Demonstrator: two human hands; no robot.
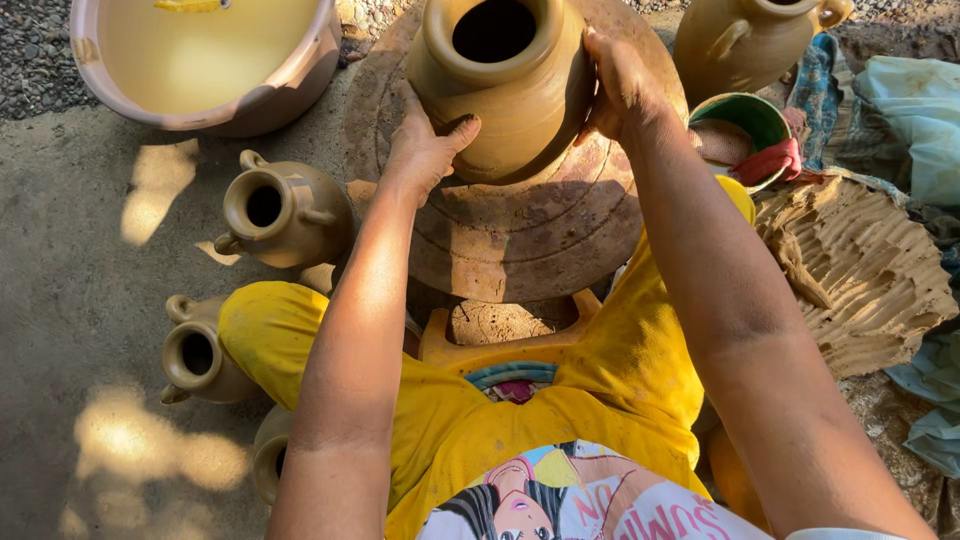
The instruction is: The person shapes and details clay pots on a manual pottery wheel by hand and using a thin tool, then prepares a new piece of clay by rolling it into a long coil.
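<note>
Closest to you are your yellow trousers (610, 380), knees spread around an orange stool (500, 345) that peeks out between them. Just past it sits the round clay-smeared wheel (520, 240), and on it stands a wet clay pot (505, 80), upright, its dark mouth open to the camera. Your left hand (425, 145) presses flat against the pot's lower left wall, fingers spread and thumb stretched along the clay; this grip is open, cupping rather than closing. Your right hand (620, 85) lies against the pot's right shoulder, palm on the clay and fingers curved round the far side, likewise an open, cradling grip. To your left on the sandy ground (80, 250), three small handled jars stand: one (280, 210) just beside the wheel, one (200, 355) by your left knee, and a third (270, 455) partly hidden under your left arm. On your right lies a ridged slab of raw clay (860, 270), with a green bowl (750, 125) and red cloth (770, 160) beyond it. Farthest away are a pink basin of muddy water (210, 60) at upper left and another handled jar (750, 40) at upper right.
</note>
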